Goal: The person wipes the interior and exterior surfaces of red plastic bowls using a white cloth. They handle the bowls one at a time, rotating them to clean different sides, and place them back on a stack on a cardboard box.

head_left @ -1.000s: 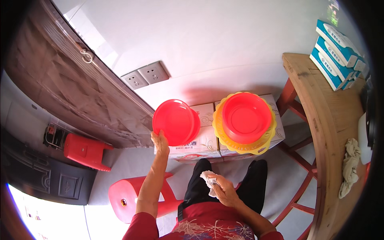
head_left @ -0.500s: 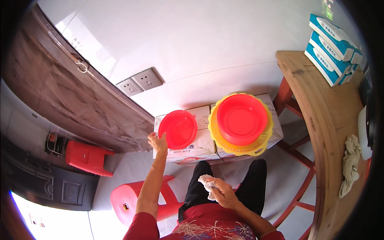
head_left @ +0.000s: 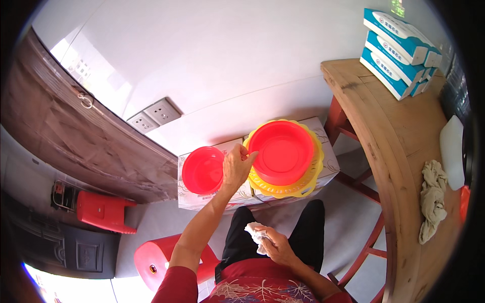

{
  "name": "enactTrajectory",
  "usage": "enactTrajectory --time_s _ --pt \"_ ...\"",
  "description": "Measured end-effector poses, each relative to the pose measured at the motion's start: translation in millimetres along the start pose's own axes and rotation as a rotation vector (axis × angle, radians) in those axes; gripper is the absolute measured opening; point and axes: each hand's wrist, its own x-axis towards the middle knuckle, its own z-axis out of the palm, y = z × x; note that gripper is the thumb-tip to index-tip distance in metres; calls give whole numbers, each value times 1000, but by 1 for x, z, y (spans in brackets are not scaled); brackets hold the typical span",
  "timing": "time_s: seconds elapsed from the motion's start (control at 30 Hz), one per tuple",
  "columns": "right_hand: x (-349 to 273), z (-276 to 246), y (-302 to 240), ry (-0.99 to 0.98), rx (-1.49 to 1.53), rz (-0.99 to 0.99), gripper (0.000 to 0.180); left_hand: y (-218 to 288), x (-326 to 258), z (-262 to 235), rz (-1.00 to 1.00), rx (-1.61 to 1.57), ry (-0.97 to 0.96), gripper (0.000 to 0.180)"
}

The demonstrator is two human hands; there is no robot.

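- White wall [head_left: 242, 65] fills the background, with a dark wooden door [head_left: 76, 146] at the left and pale floor below.
- Left hand [head_left: 236, 166]: raised, fingers curled over the near rim of the large red plate [head_left: 283, 151], thumb side beside the small red bowl [head_left: 203, 170]. Whether it grips or only rests on the rim cannot be told.
- Right hand [head_left: 273, 245]: held low over the lap, fingers closed around a crumpled white cloth [head_left: 255, 235].
- Large red plate lies inside a yellow scalloped basket [head_left: 303, 186], which sits on the right-hand one of two cardboard boxes [head_left: 331, 166].
- Small red bowl stands tilted against the left-hand cardboard box [head_left: 202, 199], just beside the basket.
- Both boxes are white with faint printed patterns, set against the foot of the wall.
- Double wall socket [head_left: 154, 115], grey, rectangular, fixed to the wall above the boxes.
- Red plastic stool [head_left: 151, 260] under the person; a second red stool [head_left: 103, 212] well apart at the left by the door.
- Wooden table [head_left: 399, 136] at the right, on red legs.
- Stack of teal-and-white oblong cartons [head_left: 399, 50] at the table's far end, labels on their long sides.
- Beige rag [head_left: 432, 199] and a white container [head_left: 453, 151] lie on the table's right part.
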Motion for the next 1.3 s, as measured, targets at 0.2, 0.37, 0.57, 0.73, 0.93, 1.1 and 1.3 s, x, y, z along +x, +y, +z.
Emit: enactTrajectory --time_s 0.2,0.37,0.57,0.73,0.93,1.1,1.3 --pt "-15 -16 -4 59 3 74 29 14 11 -4 64 209 -23 28" --pt "-23 -16 6 29 41 147 30 8 17 -3 105 170 -1 27" --pt "-27 -17 12 31 8 107 32 5 31 -6 88 205 -28 27" --pt "-30 -16 8 52 -26 119 32 13 33 -8 -15 206 -127 28" --pt "-32 -15 5 61 -9 113 32 -10 37 5 -3 157 -78 29" --pt "-33 -17 6 60 -34 114 33 1 31 1 -28 118 -59 30" --pt "-32 -16 6 40 -55 120 34 8 30 3 93 228 114 24"
